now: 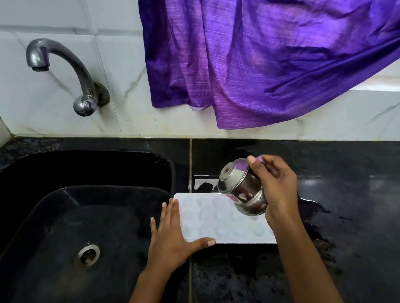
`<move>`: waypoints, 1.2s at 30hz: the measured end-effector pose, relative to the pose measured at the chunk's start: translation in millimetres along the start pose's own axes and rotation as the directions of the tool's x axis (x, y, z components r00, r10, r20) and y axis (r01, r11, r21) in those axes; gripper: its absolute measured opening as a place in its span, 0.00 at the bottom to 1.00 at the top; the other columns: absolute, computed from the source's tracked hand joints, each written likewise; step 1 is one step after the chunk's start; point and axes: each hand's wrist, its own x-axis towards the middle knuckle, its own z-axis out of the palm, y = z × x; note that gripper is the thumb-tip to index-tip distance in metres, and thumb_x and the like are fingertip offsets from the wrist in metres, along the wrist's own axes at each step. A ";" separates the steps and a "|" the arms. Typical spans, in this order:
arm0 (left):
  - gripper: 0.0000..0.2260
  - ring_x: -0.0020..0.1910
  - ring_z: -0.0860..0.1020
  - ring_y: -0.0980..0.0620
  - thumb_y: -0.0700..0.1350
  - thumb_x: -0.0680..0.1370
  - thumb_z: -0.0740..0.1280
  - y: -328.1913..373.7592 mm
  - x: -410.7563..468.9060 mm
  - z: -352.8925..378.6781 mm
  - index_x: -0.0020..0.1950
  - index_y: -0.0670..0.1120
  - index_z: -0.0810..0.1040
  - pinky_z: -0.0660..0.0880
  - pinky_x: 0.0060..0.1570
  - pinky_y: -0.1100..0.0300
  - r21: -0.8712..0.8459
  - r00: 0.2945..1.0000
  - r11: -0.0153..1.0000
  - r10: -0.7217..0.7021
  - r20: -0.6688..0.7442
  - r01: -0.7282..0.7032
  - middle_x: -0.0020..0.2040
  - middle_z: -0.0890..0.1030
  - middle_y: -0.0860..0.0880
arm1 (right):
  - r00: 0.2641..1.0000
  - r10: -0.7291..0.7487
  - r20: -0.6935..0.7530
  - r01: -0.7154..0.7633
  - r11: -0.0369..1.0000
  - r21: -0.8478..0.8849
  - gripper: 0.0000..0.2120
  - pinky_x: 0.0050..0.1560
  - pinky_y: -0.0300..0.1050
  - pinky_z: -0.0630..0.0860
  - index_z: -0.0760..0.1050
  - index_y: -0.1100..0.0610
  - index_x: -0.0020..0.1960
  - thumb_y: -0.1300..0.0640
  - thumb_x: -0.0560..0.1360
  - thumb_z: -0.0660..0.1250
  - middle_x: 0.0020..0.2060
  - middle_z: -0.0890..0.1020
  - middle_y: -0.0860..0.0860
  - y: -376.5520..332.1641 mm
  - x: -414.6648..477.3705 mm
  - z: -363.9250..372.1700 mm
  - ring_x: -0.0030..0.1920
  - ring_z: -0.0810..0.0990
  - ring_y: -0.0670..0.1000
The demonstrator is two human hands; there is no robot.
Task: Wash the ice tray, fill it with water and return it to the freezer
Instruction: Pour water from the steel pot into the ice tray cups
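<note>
Crumpled purple fabric curtain (pixel 280 34) hangs against the white tiled wall (pixel 16 107), above and to the right of the black rectangular stone sink (pixel 23 231). Black speckled stone countertop (pixel 376 215) adjoins the sink's right rim and carries a wet patch (pixel 311 209). Curved chrome tap (pixel 62 65) projects from the wall behind the sink. White rectangular plastic ice tray (pixel 204 218) lies flat on the countertop just right of the sink's rim, cavities up. Left hand (pixel 170 237) rests on the tray's sink-side end with fingers straight, thumb along the near edge, grasping nothing. Right hand (pixel 277 186) has its fingers curled round a small rounded steel pot (pixel 241 189), tilted mouth-down over the tray's end farthest from the sink.
</note>
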 end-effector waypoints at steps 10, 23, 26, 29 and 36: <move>0.68 0.69 0.32 0.63 0.84 0.45 0.47 -0.4 -0.4 -0.5 0.76 0.49 0.37 0.31 0.69 0.53 -0.017 1.000 1.000 0.002 -0.012 -0.002 0.77 0.39 0.53 | 0.998 -0.047 0.036 0.050 0.996 -0.073 0.06 0.53 0.45 0.77 0.77 0.49 0.40 0.56 0.69 0.74 0.44 0.82 0.51 -5.0 0.5 7.8 0.48 0.80 0.50; 0.67 0.69 0.32 0.64 0.84 0.45 0.48 -0.9 -0.7 -0.2 0.76 0.49 0.38 0.31 0.69 0.54 -0.034 1.000 0.999 0.006 -0.017 -0.006 0.77 0.40 0.53 | 0.996 -0.082 0.037 0.085 0.993 -0.078 0.06 0.47 0.40 0.76 0.77 0.48 0.40 0.56 0.70 0.74 0.44 0.82 0.50 -11.5 0.5 11.3 0.47 0.80 0.49; 0.68 0.69 0.32 0.64 0.84 0.45 0.47 -0.6 -0.6 0.1 0.76 0.49 0.38 0.31 0.69 0.54 -0.031 1.000 1.000 0.002 -0.021 -0.002 0.77 0.40 0.53 | 0.996 -0.087 0.033 0.089 0.993 -0.073 0.06 0.46 0.39 0.75 0.77 0.48 0.40 0.56 0.70 0.74 0.43 0.82 0.49 -12.5 1.4 11.1 0.48 0.79 0.49; 0.68 0.69 0.32 0.64 0.84 0.44 0.47 -0.6 -0.6 0.1 0.76 0.49 0.38 0.31 0.69 0.54 -0.032 1.000 0.999 -0.003 -0.023 0.002 0.77 0.40 0.53 | 0.996 -0.082 0.032 0.084 0.994 -0.071 0.06 0.46 0.39 0.74 0.77 0.49 0.41 0.55 0.69 0.74 0.44 0.81 0.50 -11.5 2.3 10.2 0.47 0.79 0.48; 0.67 0.69 0.32 0.63 0.84 0.45 0.48 -0.7 -0.5 0.3 0.76 0.49 0.38 0.31 0.69 0.53 -0.029 1.000 1.000 -0.003 -0.022 0.002 0.77 0.40 0.53 | 1.000 0.031 0.002 -0.031 0.996 0.080 0.06 0.45 0.41 0.74 0.77 0.53 0.40 0.59 0.70 0.73 0.41 0.81 0.50 -8.7 1.5 6.8 0.43 0.79 0.48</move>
